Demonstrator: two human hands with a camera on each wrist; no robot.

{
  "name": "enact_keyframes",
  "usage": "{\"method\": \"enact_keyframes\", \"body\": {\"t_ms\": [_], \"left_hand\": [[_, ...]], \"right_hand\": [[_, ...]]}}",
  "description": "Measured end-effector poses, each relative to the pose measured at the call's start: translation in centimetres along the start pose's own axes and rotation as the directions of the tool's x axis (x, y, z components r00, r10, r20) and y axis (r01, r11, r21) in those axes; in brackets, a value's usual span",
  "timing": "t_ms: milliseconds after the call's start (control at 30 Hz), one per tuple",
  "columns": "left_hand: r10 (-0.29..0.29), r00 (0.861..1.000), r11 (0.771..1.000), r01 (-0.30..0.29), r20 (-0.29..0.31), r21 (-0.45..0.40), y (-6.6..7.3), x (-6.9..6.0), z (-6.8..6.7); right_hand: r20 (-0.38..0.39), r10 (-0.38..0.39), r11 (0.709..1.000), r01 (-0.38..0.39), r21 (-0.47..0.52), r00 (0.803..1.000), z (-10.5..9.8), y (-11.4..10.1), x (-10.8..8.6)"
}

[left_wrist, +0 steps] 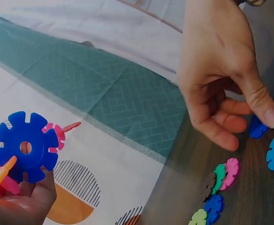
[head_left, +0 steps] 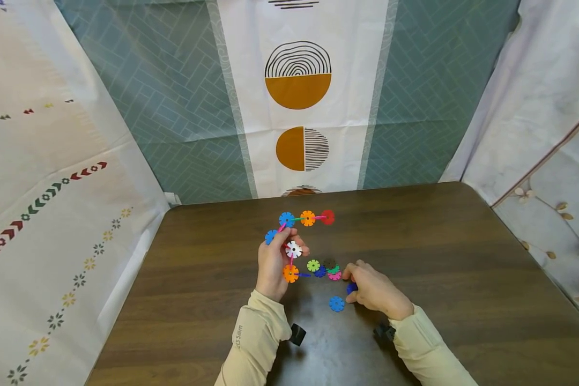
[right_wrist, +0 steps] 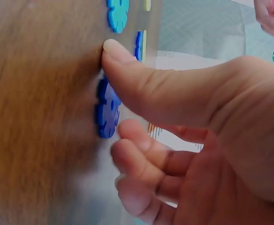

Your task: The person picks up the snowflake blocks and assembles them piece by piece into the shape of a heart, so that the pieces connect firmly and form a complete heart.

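Observation:
My left hand [head_left: 272,269] grips a chain of joined, notched plastic discs above the table, among them a white disc [head_left: 294,250], an orange disc [head_left: 291,274] and, large in the left wrist view, a blue disc [left_wrist: 26,164]. My right hand [head_left: 377,290] is low over the table, thumb and bent fingers spread around a dark blue disc [head_left: 351,288]. In the right wrist view that disc [right_wrist: 108,110] lies flat on the wood, its edge beside the thumb of the right hand [right_wrist: 198,122], with the other fingers across from it.
A lighter blue disc [head_left: 336,304] lies on the brown table [head_left: 198,321] just left of my right hand. Farther back is a loose group with a lime disc [head_left: 313,265], a pink disc [head_left: 335,275] and several others. Patterned cloth [head_left: 183,96] hangs behind the table.

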State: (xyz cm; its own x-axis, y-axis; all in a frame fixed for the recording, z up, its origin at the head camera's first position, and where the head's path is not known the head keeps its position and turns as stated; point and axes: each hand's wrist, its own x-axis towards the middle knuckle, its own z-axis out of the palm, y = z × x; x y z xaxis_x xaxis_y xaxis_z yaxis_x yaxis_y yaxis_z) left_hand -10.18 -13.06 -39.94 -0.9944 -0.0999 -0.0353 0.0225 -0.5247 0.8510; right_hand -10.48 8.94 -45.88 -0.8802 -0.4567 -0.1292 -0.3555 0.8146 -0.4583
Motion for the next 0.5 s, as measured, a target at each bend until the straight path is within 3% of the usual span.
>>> {"method": "enact_keyframes", "body": {"t_ms": [200,333,400,500], "left_hand": [[0.005,1.000,1.000,-0.005,-0.005,0.010,0.1,0.0,-0.1],[0.006,1.000,1.000,-0.006,-0.003,0.027,0.1,0.0,-0.1],[0.006,1.000,1.000,-0.006,-0.003,0.030,0.1,0.0,-0.1],[0.006,1.000,0.999,-0.006,-0.006,0.037,0.1,-0.1,-0.1]], "right_hand": [[0.012,0.016,1.000,-0.016,0.007,1.000,-0.3,0.6,0.0],[-0.005,-0.021,0.986,0.022,0.163,1.000,-0.6,0.8,0.1],[-0.026,-0.054,0.955,0.059,0.291,0.998,-0.9,0.7,0.2],[-0.065,-0.105,0.865,0.124,0.486,0.992,-1.4,0.1,0.3]]}}
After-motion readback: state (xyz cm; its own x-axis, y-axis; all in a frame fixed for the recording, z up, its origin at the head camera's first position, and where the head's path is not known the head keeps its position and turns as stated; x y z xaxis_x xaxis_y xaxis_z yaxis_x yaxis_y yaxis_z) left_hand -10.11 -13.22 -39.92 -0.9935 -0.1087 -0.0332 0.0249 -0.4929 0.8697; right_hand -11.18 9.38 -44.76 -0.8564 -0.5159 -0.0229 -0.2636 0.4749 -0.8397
